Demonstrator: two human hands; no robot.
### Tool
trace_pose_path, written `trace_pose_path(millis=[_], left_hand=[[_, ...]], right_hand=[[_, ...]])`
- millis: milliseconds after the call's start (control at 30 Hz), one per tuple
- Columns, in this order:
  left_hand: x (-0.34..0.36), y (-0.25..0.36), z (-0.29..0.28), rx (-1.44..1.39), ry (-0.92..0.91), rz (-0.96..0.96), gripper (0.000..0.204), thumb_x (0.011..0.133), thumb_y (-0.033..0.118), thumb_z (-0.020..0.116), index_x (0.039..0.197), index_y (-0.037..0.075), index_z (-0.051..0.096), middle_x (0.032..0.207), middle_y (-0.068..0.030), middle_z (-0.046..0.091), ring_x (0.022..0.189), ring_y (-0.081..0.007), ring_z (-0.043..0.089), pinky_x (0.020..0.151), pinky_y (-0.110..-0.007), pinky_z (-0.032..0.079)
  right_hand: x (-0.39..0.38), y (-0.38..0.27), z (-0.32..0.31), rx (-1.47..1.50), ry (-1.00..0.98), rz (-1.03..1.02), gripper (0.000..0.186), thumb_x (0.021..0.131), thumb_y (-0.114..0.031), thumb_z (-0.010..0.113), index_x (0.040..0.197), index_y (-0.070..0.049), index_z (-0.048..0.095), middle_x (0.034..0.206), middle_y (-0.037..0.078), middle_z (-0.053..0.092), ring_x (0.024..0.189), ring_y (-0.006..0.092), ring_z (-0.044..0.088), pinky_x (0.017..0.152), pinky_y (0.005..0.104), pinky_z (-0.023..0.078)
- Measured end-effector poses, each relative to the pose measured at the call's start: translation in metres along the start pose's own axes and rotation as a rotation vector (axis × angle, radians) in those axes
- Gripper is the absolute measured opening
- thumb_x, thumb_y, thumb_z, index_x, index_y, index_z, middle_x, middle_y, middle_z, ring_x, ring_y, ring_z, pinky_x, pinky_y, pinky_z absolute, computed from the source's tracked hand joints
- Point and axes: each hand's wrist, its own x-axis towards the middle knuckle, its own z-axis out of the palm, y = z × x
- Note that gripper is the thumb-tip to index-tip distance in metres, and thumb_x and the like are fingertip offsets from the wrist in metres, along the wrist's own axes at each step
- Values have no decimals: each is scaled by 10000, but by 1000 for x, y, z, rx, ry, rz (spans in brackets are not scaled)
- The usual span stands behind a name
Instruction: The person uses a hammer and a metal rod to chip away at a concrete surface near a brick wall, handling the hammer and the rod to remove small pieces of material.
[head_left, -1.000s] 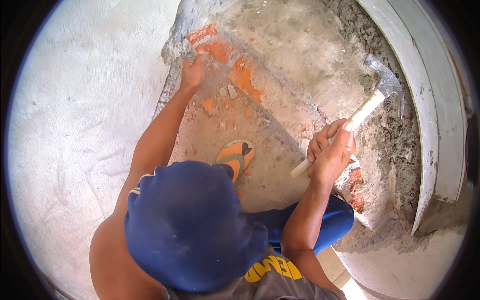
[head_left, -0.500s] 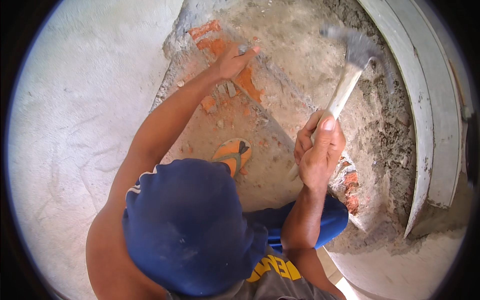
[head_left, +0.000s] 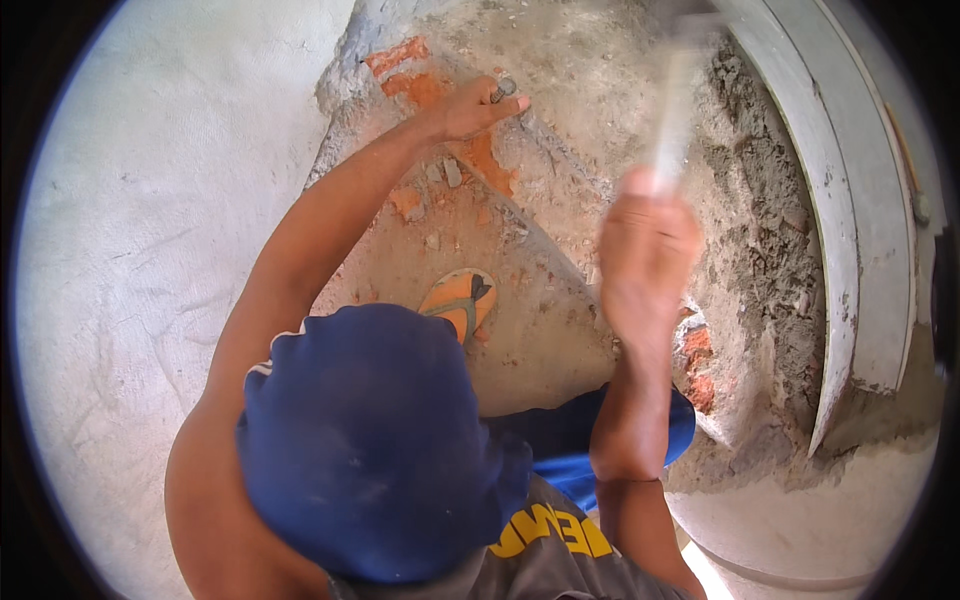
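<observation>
Pale wall [head_left: 150,200] fills left side. Blue cap [head_left: 360,440] at lower middle blocks view of ground behind it. Left hand [head_left: 462,112] closed around metal rod [head_left: 504,89], rounded end showing, beside exposed orange brick [head_left: 485,160]. Sandal [head_left: 460,300] below, small rubble between. Right hand [head_left: 648,250], blurred, wrapped around handle of hammer [head_left: 676,115], its head smeared at upper edge. White curved board [head_left: 840,200] farther right. Since half second ago: hammer higher, left hand nearly unmoved.
</observation>
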Motion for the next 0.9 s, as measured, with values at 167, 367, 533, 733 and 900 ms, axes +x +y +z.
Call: trace_pose_path(millis=[167, 367, 533, 733, 900], left_hand=[[3, 1, 1, 86, 12, -19, 637, 964, 572, 618, 1238, -1, 571, 943, -65, 609, 890, -161, 576, 784, -349, 485], [-1, -11, 8, 35, 103, 138, 540, 979, 550, 610, 1086, 22, 582, 818, -33, 557, 742, -117, 540, 699, -324, 464], [-4, -11, -2, -125, 87, 141, 532, 982, 510, 634, 650, 139, 445, 593, 60, 368, 538, -88, 350, 488, -329, 278], [-2, -1, 4, -108, 109, 138, 554, 990, 497, 628, 618, 143, 423, 553, 74, 322, 485, -76, 291, 443, -334, 234], [-3, -12, 0, -96, 237, 195, 571, 985, 535, 616, 628, 137, 418, 547, 65, 331, 483, -72, 298, 435, -329, 241]], right_hand=[[15, -41, -12, 583, 275, -500, 391, 1075, -387, 484, 841, -75, 484, 562, -41, 432, 445, 31, 375, 330, 214, 249], [21, 47, 24, -382, -242, 151, 320, 1060, -248, 517, 944, 18, 651, 665, 83, 617, 530, 171, 546, 453, 351, 406], [21, -43, -13, 174, 209, -272, 419, 1074, -399, 471, 788, -103, 551, 558, -15, 436, 410, 49, 368, 319, 245, 262], [18, 54, 12, -322, 152, -326, 450, 1055, -389, 518, 715, -97, 567, 569, 24, 490, 480, 139, 444, 429, 294, 407], [30, 12, 17, -276, -164, 198, 418, 1082, -330, 481, 856, -9, 624, 596, 21, 510, 499, 132, 489, 413, 345, 379]])
